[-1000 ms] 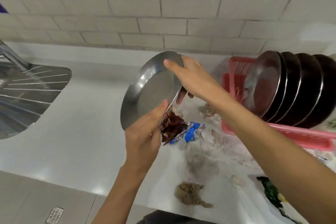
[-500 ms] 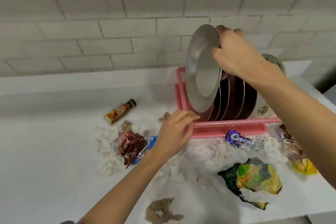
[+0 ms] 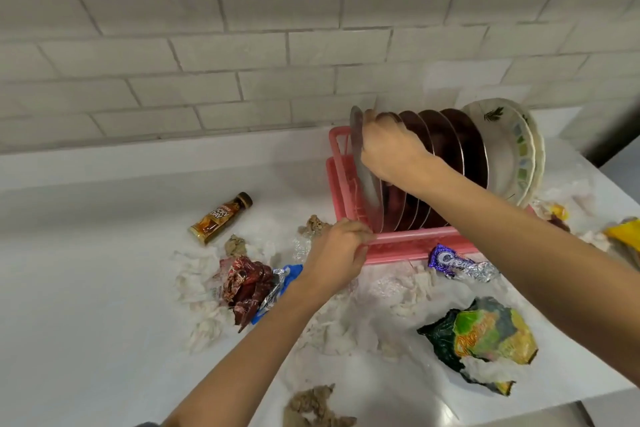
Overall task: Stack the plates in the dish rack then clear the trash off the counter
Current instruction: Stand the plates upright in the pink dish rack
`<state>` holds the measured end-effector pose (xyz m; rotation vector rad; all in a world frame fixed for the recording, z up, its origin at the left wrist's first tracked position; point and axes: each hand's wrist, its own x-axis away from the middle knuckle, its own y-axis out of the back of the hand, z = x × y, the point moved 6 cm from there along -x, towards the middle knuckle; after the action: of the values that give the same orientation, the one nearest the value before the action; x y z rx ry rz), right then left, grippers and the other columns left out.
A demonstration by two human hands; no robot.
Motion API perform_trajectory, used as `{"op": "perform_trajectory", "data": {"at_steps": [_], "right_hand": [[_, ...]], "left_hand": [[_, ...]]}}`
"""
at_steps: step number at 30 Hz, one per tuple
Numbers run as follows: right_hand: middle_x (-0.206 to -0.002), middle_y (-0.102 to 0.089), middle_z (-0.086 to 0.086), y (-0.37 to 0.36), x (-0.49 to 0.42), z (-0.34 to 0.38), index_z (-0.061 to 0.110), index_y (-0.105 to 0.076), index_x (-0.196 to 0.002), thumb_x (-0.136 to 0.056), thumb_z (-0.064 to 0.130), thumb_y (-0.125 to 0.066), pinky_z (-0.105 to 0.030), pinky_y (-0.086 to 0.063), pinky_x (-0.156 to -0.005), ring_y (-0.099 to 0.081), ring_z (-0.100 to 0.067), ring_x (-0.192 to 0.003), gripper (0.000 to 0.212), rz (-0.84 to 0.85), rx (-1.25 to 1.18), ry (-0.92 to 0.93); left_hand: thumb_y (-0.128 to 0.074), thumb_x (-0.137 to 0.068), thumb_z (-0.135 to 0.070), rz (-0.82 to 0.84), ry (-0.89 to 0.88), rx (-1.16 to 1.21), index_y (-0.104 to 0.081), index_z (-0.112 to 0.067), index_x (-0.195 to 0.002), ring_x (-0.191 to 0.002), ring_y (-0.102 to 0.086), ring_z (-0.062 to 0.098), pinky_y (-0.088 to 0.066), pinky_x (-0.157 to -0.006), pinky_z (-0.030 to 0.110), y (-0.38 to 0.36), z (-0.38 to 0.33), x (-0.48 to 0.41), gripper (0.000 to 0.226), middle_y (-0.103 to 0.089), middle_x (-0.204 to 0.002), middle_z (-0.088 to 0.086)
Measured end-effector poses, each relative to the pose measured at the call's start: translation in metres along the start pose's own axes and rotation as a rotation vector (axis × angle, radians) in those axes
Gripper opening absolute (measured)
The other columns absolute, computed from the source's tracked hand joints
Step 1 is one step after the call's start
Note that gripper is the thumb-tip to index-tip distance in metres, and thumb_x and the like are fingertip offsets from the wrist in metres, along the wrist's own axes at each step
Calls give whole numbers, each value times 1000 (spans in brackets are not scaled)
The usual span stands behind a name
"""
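Torn tissue point(image 3: 204, 326), a red wrapper point(image 3: 246, 284), a green bag point(image 3: 485, 340) and a lying bottle point(image 3: 221, 218) litter the table point(image 3: 86, 281) around the pink dish rack point(image 3: 412, 241). The right hand point(image 3: 391, 149) grips the rim of a shiny steel plate point(image 3: 364, 180), which stands upright at the left end of the racked row. The left hand point(image 3: 337, 253) curls on the rack's front rail.

One pink dish rack point(image 3: 408, 239); in it five steel plates point(image 3: 450, 149) on edge; at its right end at least two white patterned plates point(image 3: 502, 149); left of it one brown bottle point(image 3: 221, 218); around its front five crumpled wrappers point(image 3: 481, 347), three brown paper wads point(image 3: 315, 404), and white tissue scraps point(image 3: 204, 326) too many to count.
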<state>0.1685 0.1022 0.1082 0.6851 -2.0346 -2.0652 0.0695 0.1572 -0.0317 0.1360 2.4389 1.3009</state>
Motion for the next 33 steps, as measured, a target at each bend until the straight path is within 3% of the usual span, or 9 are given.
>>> {"op": "perform_trajectory", "data": {"at_steps": [5,12,18,22,26,28,31,33], "right_hand": [[-123,-53,-24,-15,-3,-7,-5,-37,-133,-90,1,-45,-37,-43,-73,-57,-43,-110,43,111,-69,-96],[-113,-59,-21,3,-2,-11,-2,-44,-126,-87,-6,-52,-34,-38,-68,-59,-39,-106,39,36,-44,-83],[-109,-62,-16,32,16,-17,3,-50,-120,-89,9,-57,-36,-35,-65,-62,-37,-100,32,-11,22,-64],[-102,-64,-15,50,33,-28,6,-54,-111,-90,20,-55,-37,-36,-65,-61,-39,-95,25,-46,-85,-70],[-76,-65,1,52,63,-70,16,-66,-86,-88,26,-57,-33,-50,-63,-61,-23,-72,14,-146,-334,-198],[-58,-61,0,41,86,-105,14,-66,-72,-88,25,-60,-30,-48,-60,-58,-18,-57,19,-185,-557,-285],[-60,-64,-14,13,132,-166,7,-65,-68,-87,17,-61,-35,-46,-58,-53,-18,-51,22,-216,-690,-479],[-60,-65,-12,-15,165,-197,9,-67,-70,-87,13,-58,-33,-45,-53,-53,-16,-48,20,-149,-678,-594]], "left_hand": [[-62,-86,-12,1,10,17,-72,-24,-113,-108,-56,12,-49,-89,35,-2,3,3,30,-68,-115,-11],[-64,-86,-11,-6,2,-4,-73,-22,-111,-106,-55,12,-47,-87,27,-3,4,-1,29,-67,-113,-10],[-66,-85,-10,-10,-3,0,-73,-20,-111,-106,-56,13,-41,-82,21,-5,5,0,29,-67,-112,-9],[-69,-85,-14,1,-23,-18,-72,-20,-113,-106,-56,14,-38,-83,21,-3,4,-3,29,-67,-112,-8],[-71,-86,-23,-3,-80,-46,-73,-22,-111,-102,-60,15,-38,-79,27,-4,4,-11,25,-71,-106,-10],[-73,-85,-22,-19,-93,-32,-75,-22,-107,-92,-62,16,-47,-77,31,-4,7,-15,22,-74,-97,-10],[-76,-82,-19,-34,-97,-5,-77,-20,-102,-84,-59,16,-51,-74,35,-9,11,-19,20,-75,-90,-8],[-77,-80,-18,-57,-84,27,-78,-19,-100,-81,-56,13,-49,-73,30,-11,10,-18,20,-75,-88,-8]]}}
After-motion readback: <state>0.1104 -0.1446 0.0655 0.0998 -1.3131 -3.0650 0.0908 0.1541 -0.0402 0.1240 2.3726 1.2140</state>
